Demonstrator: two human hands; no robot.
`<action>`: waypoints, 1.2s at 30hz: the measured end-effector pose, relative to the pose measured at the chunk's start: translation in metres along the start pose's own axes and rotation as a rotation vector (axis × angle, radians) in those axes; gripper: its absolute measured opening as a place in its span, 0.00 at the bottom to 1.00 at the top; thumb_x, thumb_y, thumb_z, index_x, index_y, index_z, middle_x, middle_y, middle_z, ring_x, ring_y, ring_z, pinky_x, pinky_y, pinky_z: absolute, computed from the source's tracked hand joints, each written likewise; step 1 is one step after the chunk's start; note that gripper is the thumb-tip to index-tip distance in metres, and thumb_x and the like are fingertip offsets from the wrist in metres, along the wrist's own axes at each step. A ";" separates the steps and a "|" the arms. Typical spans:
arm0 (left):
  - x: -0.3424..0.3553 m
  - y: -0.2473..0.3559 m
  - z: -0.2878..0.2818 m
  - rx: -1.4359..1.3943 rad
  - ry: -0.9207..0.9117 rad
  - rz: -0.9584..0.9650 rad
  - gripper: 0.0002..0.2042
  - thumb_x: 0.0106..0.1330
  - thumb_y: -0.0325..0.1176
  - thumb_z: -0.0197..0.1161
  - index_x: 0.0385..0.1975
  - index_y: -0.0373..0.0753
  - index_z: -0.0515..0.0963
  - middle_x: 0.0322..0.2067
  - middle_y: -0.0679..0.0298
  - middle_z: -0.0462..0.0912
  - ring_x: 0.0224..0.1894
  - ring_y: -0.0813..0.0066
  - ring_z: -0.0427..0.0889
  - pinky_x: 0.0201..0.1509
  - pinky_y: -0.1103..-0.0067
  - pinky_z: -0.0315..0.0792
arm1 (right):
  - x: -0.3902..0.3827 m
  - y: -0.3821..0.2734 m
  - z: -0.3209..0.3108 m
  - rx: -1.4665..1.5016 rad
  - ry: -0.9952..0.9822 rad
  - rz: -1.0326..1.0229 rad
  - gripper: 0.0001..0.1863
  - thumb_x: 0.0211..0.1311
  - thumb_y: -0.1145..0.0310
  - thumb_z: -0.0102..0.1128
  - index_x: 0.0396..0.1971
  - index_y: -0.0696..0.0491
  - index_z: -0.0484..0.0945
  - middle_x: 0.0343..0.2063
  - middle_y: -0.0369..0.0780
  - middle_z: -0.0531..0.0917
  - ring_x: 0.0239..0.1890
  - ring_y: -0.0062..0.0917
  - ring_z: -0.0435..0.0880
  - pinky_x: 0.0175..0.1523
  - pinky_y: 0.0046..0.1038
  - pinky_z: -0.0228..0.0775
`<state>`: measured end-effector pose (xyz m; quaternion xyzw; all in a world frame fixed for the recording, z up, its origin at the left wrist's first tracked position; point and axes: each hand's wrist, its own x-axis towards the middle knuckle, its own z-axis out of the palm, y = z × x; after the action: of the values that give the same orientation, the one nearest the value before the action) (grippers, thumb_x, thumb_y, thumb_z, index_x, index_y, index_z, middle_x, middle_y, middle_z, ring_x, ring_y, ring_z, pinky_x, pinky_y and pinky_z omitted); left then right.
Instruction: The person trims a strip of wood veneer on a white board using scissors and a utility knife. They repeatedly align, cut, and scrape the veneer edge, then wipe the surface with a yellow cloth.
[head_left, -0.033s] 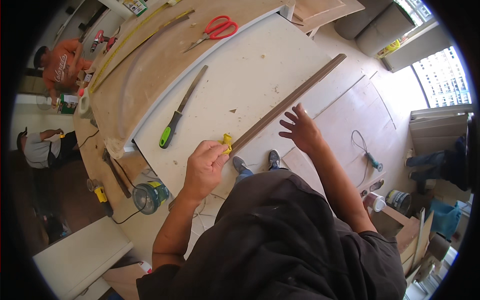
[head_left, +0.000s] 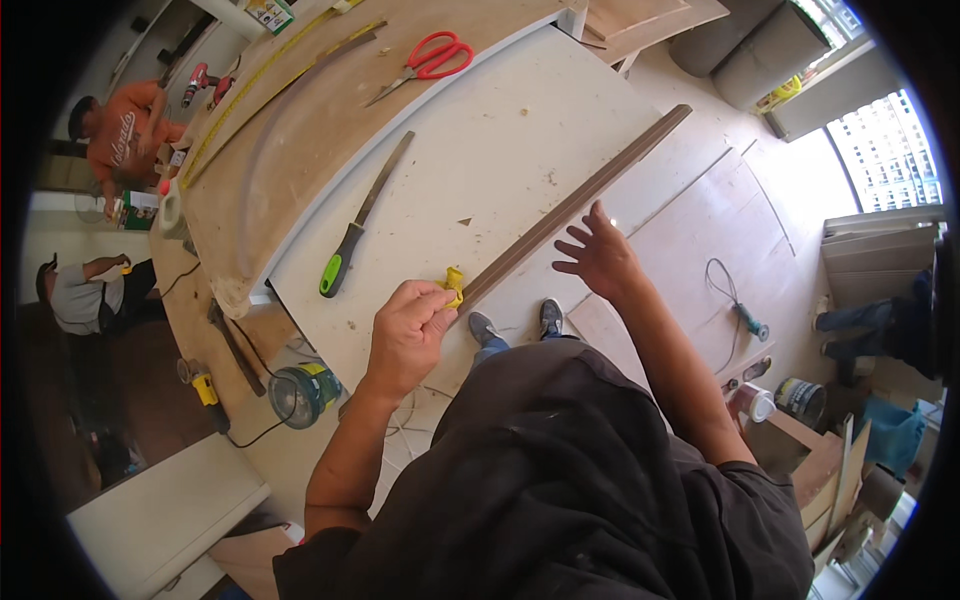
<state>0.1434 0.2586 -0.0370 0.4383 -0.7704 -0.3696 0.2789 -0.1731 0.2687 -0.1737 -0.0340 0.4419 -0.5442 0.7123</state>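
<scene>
Gripping: left hand (head_left: 408, 335) pinches yellow tool (head_left: 454, 285) at near end of dark wooden strip (head_left: 575, 205).
Right hand (head_left: 598, 255): released, fingers spread beside strip.
Progress: tool only at strip's start; its length lies untouched on tabletop (head_left: 520, 120).

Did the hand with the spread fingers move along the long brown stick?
No. The right hand sits at the same spot beside the long brown strip, just as before, with fingers spread. The left hand pinches the small yellow thing at the strip's near end.
</scene>
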 end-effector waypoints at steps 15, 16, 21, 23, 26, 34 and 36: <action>0.198 0.042 0.138 -0.129 -0.082 0.195 0.02 0.56 0.24 0.67 0.26 0.33 0.83 0.31 0.49 0.81 0.35 0.48 0.81 0.40 0.62 0.77 | 0.048 0.035 -0.003 0.063 -0.094 0.035 0.77 0.43 0.18 0.68 0.83 0.43 0.35 0.81 0.54 0.31 0.80 0.65 0.25 0.76 0.72 0.25; 0.188 0.038 0.132 -0.025 -0.092 0.282 0.02 0.57 0.24 0.67 0.26 0.33 0.82 0.31 0.49 0.81 0.35 0.48 0.81 0.41 0.62 0.77 | 0.051 0.034 -0.014 0.069 -0.129 0.015 0.77 0.43 0.18 0.69 0.83 0.44 0.35 0.81 0.54 0.31 0.80 0.64 0.26 0.76 0.72 0.26; 0.042 -0.001 0.020 0.186 -0.085 0.293 0.05 0.58 0.20 0.69 0.34 0.33 0.84 0.33 0.55 0.83 0.35 0.54 0.84 0.41 0.67 0.80 | 0.056 0.044 -0.014 0.172 -0.088 -0.005 0.71 0.44 0.20 0.69 0.82 0.42 0.44 0.80 0.51 0.47 0.79 0.59 0.46 0.76 0.70 0.37; -0.010 -0.007 -0.023 0.239 -0.116 0.127 0.07 0.57 0.18 0.70 0.35 0.33 0.85 0.35 0.53 0.84 0.38 0.55 0.86 0.43 0.69 0.81 | 0.057 0.049 -0.019 0.192 -0.100 -0.002 0.71 0.44 0.21 0.70 0.82 0.42 0.45 0.80 0.50 0.48 0.80 0.58 0.46 0.76 0.70 0.38; -0.020 -0.009 -0.030 0.258 -0.120 0.089 0.08 0.57 0.16 0.70 0.35 0.33 0.84 0.36 0.53 0.84 0.39 0.55 0.86 0.44 0.70 0.81 | 0.049 0.046 -0.011 0.193 -0.078 0.005 0.72 0.43 0.20 0.70 0.82 0.41 0.44 0.80 0.50 0.48 0.80 0.57 0.45 0.76 0.70 0.39; 0.186 0.022 0.125 0.274 -0.161 0.296 0.06 0.54 0.33 0.65 0.24 0.39 0.87 0.24 0.54 0.85 0.32 0.49 0.85 0.41 0.62 0.80 | 0.054 0.041 -0.023 0.099 -0.188 0.033 0.71 0.41 0.20 0.71 0.82 0.34 0.43 0.81 0.45 0.43 0.80 0.51 0.45 0.74 0.66 0.49; 0.213 0.032 0.142 0.172 -0.241 0.218 0.08 0.56 0.33 0.66 0.23 0.36 0.87 0.24 0.49 0.85 0.31 0.48 0.87 0.44 0.62 0.82 | 0.053 0.040 -0.022 0.083 -0.131 0.012 0.68 0.42 0.20 0.70 0.78 0.42 0.52 0.77 0.45 0.54 0.77 0.50 0.56 0.74 0.62 0.54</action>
<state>-0.0766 0.1279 -0.0689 0.3271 -0.8699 -0.3197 0.1847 -0.1568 0.2512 -0.2397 -0.0373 0.3716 -0.5545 0.7437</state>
